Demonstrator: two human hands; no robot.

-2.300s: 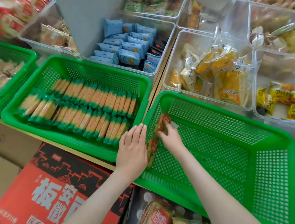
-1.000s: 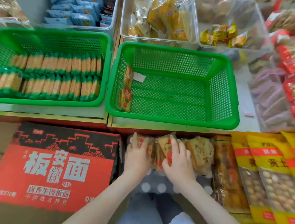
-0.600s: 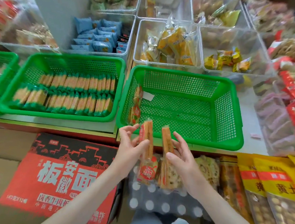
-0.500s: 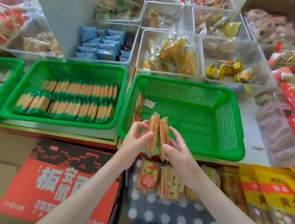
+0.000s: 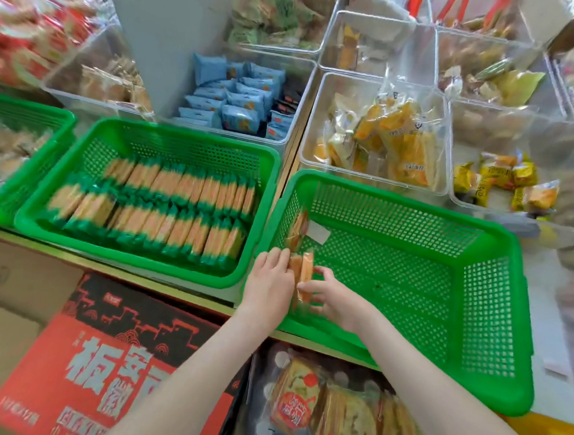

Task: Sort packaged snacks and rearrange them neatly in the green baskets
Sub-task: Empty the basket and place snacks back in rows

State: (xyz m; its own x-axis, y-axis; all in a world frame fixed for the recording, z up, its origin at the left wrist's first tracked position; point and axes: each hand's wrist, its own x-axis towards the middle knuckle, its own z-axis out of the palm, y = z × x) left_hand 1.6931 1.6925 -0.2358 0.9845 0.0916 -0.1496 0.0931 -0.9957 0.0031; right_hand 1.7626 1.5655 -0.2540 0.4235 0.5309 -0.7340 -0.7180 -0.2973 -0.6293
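Right hand (image 5: 334,300) pinched two packets (image 5: 303,272) on edge; left hand (image 5: 268,281), flat, pressed them toward basket (image 5: 400,199) wall at 9 o'clock, likely extending upright row (image 5: 299,223).

Wide open across the middle and right of the right green basket (image 5: 400,201). Crowded only along its left wall, by upright snack packs (image 5: 303,273). Hemmed behind by clear bins (image 5: 370,182); no slack in the packed neighbouring basket (image 5: 182,132).

Red carton (image 5: 96,356) and far-left green basket (image 5: 30,105) run off-frame.
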